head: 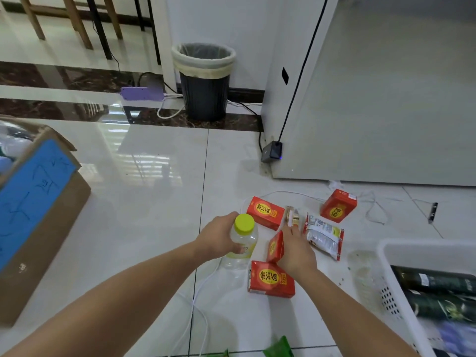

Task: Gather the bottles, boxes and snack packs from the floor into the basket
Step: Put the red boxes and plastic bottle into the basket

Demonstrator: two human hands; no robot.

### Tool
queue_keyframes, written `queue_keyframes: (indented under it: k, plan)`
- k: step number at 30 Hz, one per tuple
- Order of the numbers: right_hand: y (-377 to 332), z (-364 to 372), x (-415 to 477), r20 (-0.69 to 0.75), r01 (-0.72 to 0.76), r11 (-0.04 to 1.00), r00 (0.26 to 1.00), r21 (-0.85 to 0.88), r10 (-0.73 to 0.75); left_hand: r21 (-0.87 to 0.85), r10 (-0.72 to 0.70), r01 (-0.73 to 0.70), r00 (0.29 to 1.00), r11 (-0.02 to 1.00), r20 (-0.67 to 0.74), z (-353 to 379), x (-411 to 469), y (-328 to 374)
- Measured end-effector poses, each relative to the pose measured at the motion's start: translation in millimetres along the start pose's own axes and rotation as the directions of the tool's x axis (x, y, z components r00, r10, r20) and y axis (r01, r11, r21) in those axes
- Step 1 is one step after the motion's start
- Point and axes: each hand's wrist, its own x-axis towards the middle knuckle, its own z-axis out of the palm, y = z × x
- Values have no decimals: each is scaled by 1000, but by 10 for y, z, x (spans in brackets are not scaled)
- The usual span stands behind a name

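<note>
Mid-frame, the left hand (pixel 219 237) wraps its grip around the bottle (pixel 242 240) while the right hand (pixel 296 249) pinches a red box (pixel 275 247), both bound for the basket (pixel 391 287) at lower right

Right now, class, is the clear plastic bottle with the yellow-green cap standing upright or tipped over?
Upright: the clear plastic bottle has its cap on top, with the left hand wrapped round it.

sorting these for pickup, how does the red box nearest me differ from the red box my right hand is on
The nearest red box lies flat, its yellow label facing up; the box under the right hand, the gripped red box, stands on edge, tilted. The nearest one is untouched and fully visible; the gripped one is partly hidden by the hand. Both appear to be the same red carton with a yellow oval label.
</note>
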Motion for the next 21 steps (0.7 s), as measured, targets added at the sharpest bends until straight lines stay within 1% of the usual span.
queue_keyframes:
  k: [2, 4, 5, 6, 8, 10, 12, 14, 16, 18, 21]
  plan:
    - [40, -22, -18, 2, -70, 986, 997, 148, 71, -43, -40, 39, 999, 998, -20, -4, 17, 13]
    - [131, -152, -64, 9, -160, 926, 986, 341, 166, -67, -71, 69, 997, 995, -29, -53, 37, 76]
    - [182, -249, -99, 16, -189, 879, 979, 438, 203, -70, -85, 82, 996, 994, -33, -101, 43, 140]
    - [237, -373, -151, 25, -211, 816, 972, 539, 234, -77, -100, 97, 994, 992, -41, -156, 46, 226]
    - [341, -671, -296, 62, -254, 654, 952, 712, 301, -113, -146, 137, 987, 984, -72, -284, 26, 473]
    - [457, -1028, -463, 101, -268, 507, 938, 819, 333, -144, -185, 171, 978, 975, -94, -423, -25, 826]
    - [588, -1401, -647, 116, -269, 415, 926, 869, 359, -172, -193, 179, 979, 969, -70, -567, -96, 1251]
    - [723, -1816, -861, 139, -294, 352, 904, 889, 404, -177, -154, 149, 988, 973, -16, -713, -168, 1711]
    - [851, -2266, -1107, 189, -329, 255, 872, 909, 451, -162, -99, 108, 993, 981, 59, -841, -240, 2179]
    - [1015, -2690, -1363, 260, -352, 102, 831, 930, 493, -142, -54, 73, 990, 987, 130, -939, -330, 2654]
    - [1285, -3273, -1771, 408, -374, -177, 740, 910, 535, -168, -23, 56, 980, 984, 196, -1042, -544, 3304]
